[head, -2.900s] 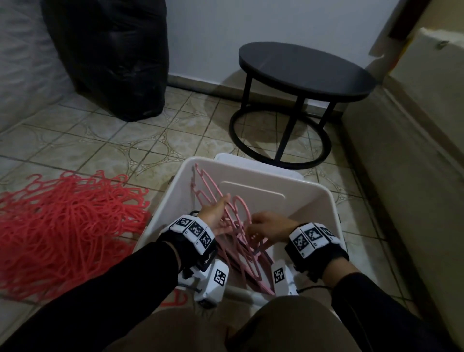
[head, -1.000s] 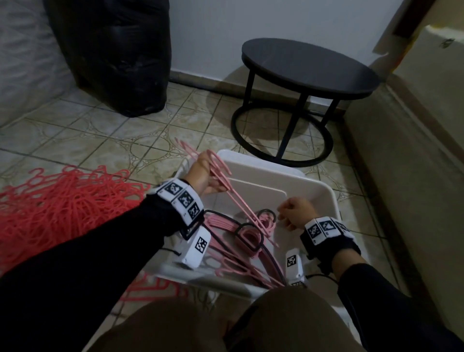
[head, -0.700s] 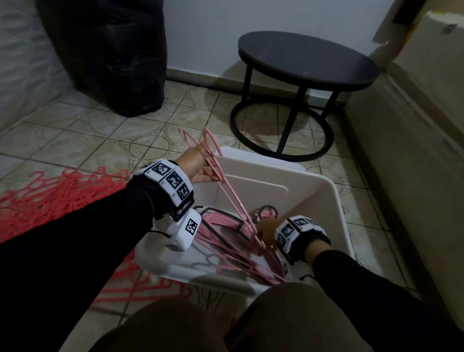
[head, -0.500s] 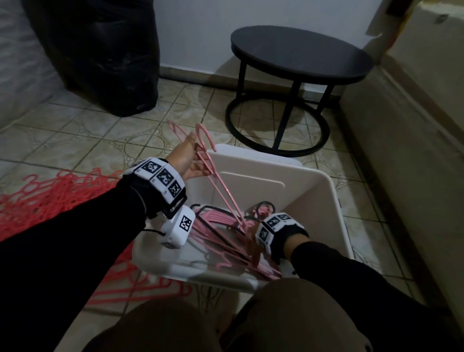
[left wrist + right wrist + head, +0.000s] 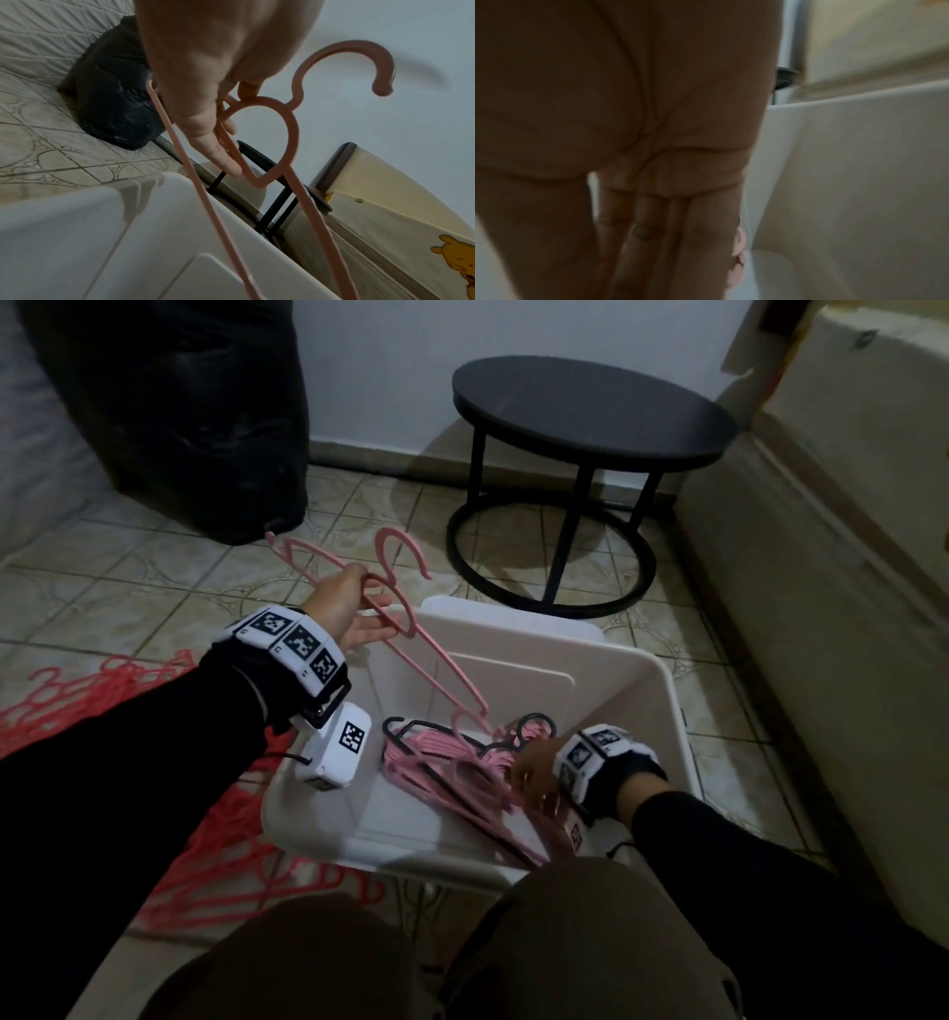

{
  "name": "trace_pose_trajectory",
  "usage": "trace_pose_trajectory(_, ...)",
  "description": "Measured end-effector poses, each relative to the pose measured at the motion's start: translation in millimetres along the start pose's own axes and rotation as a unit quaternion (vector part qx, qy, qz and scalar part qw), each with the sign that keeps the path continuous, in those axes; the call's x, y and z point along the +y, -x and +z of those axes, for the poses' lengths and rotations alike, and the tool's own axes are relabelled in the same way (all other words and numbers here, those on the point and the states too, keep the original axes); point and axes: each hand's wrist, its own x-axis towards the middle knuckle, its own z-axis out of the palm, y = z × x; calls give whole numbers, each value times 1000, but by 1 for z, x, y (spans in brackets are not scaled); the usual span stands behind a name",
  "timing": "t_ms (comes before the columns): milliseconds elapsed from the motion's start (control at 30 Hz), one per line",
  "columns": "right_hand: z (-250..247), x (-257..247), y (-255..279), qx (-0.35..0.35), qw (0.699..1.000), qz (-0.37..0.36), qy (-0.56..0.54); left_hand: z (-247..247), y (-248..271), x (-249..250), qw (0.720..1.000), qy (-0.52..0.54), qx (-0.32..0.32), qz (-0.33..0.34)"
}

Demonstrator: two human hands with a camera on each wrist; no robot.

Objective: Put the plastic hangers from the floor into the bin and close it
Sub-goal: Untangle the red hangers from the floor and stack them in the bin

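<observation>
My left hand [image 5: 377,613] [image 5: 226,121] pinches a pink hanger [image 5: 436,670] [image 5: 290,125] at its neck, above the far left corner of the white bin [image 5: 662,680] [image 5: 102,223] [image 5: 859,162]. The hanger slants down, its lower end inside the bin. My right hand [image 5: 531,780] [image 5: 654,223] is inside the bin with its fingers straight, pressing on a pile of pink hangers [image 5: 441,762] mixed with a black hanger [image 5: 536,719]. Many red hangers [image 5: 92,695] lie on the floor left of the bin.
A white lid [image 5: 513,613] lies just behind the bin. Beyond it stands a round black side table [image 5: 590,418]. A big black bag [image 5: 205,403] fills the far left corner. Cream furniture [image 5: 821,557] runs along the right. My knees [image 5: 565,942] touch the bin's near side.
My left hand has lifted one pink hanger up and back toward the bin's far left corner. My right hand has dropped from the rim onto the pile in the bin, its fingers now spread.
</observation>
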Motion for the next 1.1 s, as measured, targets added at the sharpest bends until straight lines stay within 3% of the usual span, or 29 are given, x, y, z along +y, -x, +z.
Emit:
trace_pose_trajectory(133,-12,11,28,39,991,6,-125,0,4,5,998,55,39,-5)
trace_pose_trajectory(333,-22,33,47,123,983,42,-132,8,20,25,979,195,64,10)
trace_pose_trajectory(467,-29,32,57,158,982,59,-85,6,28,31,987,147,67,18)
trace_pose_trajectory(600,-41,17,71,236,970,46,-42,1,40,19,999,40,8,-36)
trace_pose_trajectory(733,-47,-2,78,308,948,-2,-76,11,56,-2,996,-38,-25,-81)
trace_pose_trajectory(933,-38,-36,76,304,925,-140,-182,20,63,-23,989,-83,-65,-103)
trace_pose_trajectory(1100,-25,-48,66,279,930,-162,-174,21,67,-30,990,-70,-80,-94)
